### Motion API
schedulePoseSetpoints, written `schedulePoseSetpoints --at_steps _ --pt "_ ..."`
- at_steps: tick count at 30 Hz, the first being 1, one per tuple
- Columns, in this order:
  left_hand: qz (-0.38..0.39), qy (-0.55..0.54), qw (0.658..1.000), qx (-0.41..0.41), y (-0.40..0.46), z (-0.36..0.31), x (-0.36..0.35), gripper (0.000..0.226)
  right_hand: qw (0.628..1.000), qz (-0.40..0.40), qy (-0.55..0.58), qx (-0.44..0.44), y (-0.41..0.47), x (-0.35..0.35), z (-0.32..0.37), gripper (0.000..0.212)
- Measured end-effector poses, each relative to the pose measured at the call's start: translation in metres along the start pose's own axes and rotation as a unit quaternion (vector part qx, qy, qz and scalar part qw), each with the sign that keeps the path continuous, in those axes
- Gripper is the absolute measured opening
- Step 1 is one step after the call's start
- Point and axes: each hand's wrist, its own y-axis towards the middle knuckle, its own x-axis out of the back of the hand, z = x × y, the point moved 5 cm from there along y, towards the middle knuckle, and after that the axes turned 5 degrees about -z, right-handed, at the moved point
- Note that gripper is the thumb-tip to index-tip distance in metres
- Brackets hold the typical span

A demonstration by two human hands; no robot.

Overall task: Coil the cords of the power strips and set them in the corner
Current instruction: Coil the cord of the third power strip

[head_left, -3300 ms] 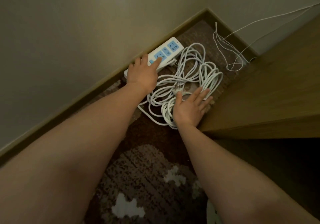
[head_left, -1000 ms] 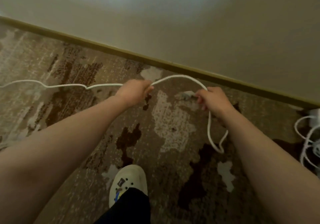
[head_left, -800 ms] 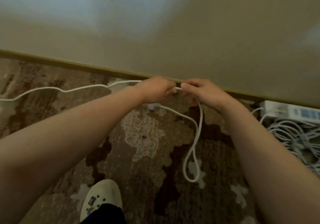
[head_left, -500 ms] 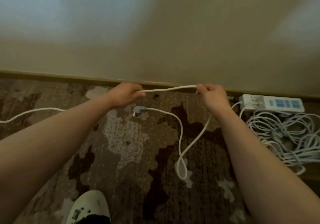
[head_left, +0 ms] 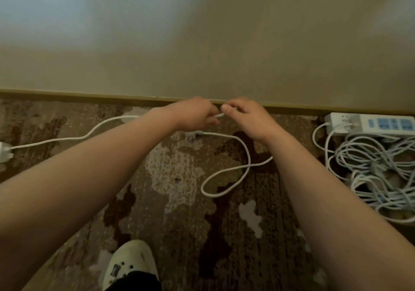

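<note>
Closing together near the baseboard [head_left: 89, 95], the 2 hands are now almost touching, where half a second ago they were stretching a straight length of cord well apart. The left hand [head_left: 194, 114] is curling its fingers round the white cord [head_left: 226, 191], and the right hand [head_left: 244, 116] is pinching the same cord just beside it; a short bit of cord is showing between them. Below the hands, the slack is now lying in 1 wider loop on the patterned carpet [head_left: 179, 178], with the plug [head_left: 195, 133] lying near the baseboard, just under the left hand. The cord is running leftward along the carpet to 1 white power strip [head_left: 4, 152], now showing at the frame's left edge, where before only the cord was in view.

Counting: 2 power strips are showing. The second power strip [head_left: 370, 123], white with blue sockets, is lying against the baseboard at the right end, with its coiled cord bundle [head_left: 377, 169] heaped just in front of it. 1 pale shoe [head_left: 130, 261] is standing on the carpet, well away from the baseboard.
</note>
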Motion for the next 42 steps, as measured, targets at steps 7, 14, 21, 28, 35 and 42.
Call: schedulePoseSetpoints --at_steps 7,14,21,28,35,42 --pt "-0.093 -0.15 0.972 0.157 -0.061 0.081 -0.011 0.024 0.977 -0.186 0.027 -0.096 -0.004 0.035 -0.049 0.052" --pt "-0.083 -0.126 0.97 0.19 -0.081 0.106 -0.02 0.026 0.979 -0.04 -0.189 -0.058 0.008 -0.018 -0.024 0.05" --pt "-0.075 -0.123 0.989 0.047 -0.041 0.04 0.006 0.024 0.997 0.012 -0.073 0.013 0.023 -0.043 -0.004 0.037" --pt "-0.108 -0.107 0.973 0.171 -0.1 0.118 -0.023 0.011 0.981 -0.141 -0.116 -0.066 0.024 -0.024 -0.033 0.042" --pt "-0.132 -0.268 0.903 0.308 -0.153 0.178 -0.052 0.03 0.97 0.052 -0.236 0.037 0.044 -0.123 0.046 0.045" --pt "-0.227 -0.188 0.865 0.405 -0.202 0.244 -0.041 0.031 0.943 0.15 -0.275 0.109 0.075 -0.225 0.111 0.064"
